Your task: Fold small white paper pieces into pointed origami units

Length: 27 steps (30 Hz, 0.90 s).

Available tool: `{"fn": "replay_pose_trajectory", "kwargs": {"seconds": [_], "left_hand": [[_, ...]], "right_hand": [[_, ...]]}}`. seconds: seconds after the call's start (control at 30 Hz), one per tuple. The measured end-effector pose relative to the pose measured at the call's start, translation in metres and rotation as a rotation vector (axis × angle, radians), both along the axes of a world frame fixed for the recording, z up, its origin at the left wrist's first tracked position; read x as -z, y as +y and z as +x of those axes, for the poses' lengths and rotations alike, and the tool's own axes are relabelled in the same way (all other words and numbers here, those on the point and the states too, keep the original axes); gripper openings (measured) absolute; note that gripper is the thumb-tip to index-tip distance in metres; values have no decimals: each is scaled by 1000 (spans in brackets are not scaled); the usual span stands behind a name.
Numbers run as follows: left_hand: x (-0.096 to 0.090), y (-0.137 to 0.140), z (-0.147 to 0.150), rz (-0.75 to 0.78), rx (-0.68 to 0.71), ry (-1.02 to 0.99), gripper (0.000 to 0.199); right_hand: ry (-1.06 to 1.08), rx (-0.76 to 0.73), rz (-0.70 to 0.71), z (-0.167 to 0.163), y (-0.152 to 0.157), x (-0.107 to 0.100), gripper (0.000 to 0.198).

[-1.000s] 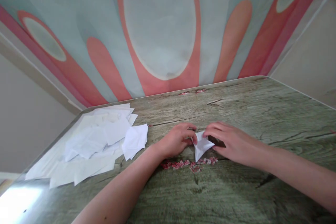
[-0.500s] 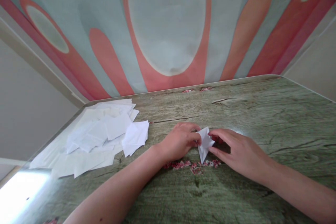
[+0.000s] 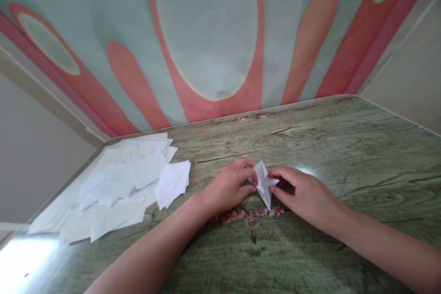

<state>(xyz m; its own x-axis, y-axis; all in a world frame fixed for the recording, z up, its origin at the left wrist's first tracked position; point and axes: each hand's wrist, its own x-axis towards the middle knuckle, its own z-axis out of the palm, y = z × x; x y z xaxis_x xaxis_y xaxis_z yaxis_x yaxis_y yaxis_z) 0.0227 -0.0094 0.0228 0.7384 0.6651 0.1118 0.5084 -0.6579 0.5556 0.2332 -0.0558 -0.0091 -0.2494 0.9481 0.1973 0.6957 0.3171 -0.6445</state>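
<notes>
The fingers of both hands are closed on one small white folded paper star. The thumb and forefinger of the right hand (image 3: 306,193) pinch its right point, while the bent fingers of the left hand (image 3: 229,189) grip its left side, hiding most of that point. The folded paper star (image 3: 263,187) sits between the two hands, at or just above the counter (image 3: 310,252); exact contact underneath is hard to tell. Three of its points show clearly: one aimed away from the person, one toward them, one to the right.

For clean shaping, a light, even pinch near the creases would probably serve best, with the left hand steadying as the right works its point, since thin paper likely crumples under hard squeezing.

Just below the star runs one band of pink printed blossoms (image 3: 236,215); two smaller patches of blossom lie near the counter's far edge. To the left, beyond the left forearm, is one small stack of white paper squares (image 3: 173,181), at least two by their offset edges. Touching it is one broad heap of loose paper sheets (image 3: 117,225), overlapping too much to count. One patterned backdrop (image 3: 210,32) stands behind.
</notes>
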Motion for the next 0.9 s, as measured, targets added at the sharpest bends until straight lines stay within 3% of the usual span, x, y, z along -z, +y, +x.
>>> {"fn": "replay_pose_trajectory", "kwargs": {"seconds": [0.13, 0.33, 0.53, 0.73, 0.9], "left_hand": [[2, 1, 1, -61, -45, -85, 12], [-1, 6, -3, -198, -67, -156, 37], [1, 6, -1, -233, -65, -162, 12], [6, 3, 6, -123, -190, -200, 5], [7, -4, 10, -67, -253, -211, 3]], "right_hand": [[43, -24, -27, 4, 6, 6, 15], [97, -22, -53, 7, 9, 4, 14], [144, -88, -23, 14, 19, 6, 17], [176, -26, 216, 12, 16, 0, 17], [230, -80, 18, 6, 10, -8, 11]]}}
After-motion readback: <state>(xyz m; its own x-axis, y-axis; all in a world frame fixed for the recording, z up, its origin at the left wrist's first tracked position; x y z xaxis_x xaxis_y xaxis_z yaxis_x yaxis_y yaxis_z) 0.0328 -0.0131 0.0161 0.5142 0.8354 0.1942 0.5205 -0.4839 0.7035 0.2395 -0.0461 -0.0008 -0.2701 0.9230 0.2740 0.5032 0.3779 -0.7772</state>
